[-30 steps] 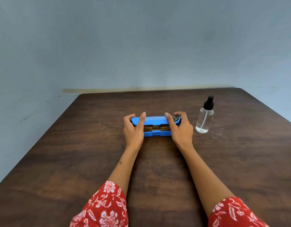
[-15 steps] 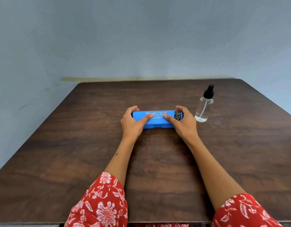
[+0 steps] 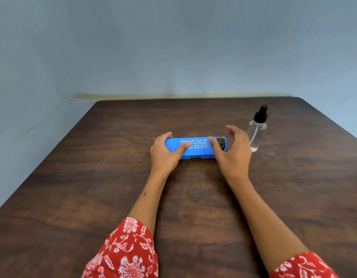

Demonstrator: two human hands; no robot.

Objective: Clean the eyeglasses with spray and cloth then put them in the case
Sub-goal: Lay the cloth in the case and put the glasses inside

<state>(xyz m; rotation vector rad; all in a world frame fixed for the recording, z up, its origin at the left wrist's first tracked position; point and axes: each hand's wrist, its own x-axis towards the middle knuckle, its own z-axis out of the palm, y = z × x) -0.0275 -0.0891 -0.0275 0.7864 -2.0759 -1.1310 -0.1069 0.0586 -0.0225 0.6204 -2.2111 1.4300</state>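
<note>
While the blue eyeglass case [image 3: 195,146] lies closed and lengthwise near the middle of the brown surface [image 3: 93,187], the left hand [image 3: 164,153] holds its left end: fingers wrap over the far edge and the thumb lies along the printed lid, a grip that appears meant to keep the case from sliding. White lettering on the lid faces the camera, and the seam with its small notch runs along the near side, so the opening edge is turned toward the person. No eyeglasses and no cloth are visible anywhere; judged from the shut lid, they are presumably inside the case, though this cannot be confirmed. To the right, the right hand [image 3: 232,153] grasps nothing: its fingers are spread and loosely arched above and just beside the patterned right end of the case, the thumb tip near the lid, somewhat blurred, so whether it touches cannot be told. Farther right, the clear spray bottle [image 3: 257,133] with a black pump top stands upright, just beyond the right hand and apart from the case, within easy reach of that hand. It looks nearly empty of liquid. Red floral sleeves [image 3: 125,251] cover both upper forearms at the bottom edge. In my assessment the task stands at its closing step.
</note>
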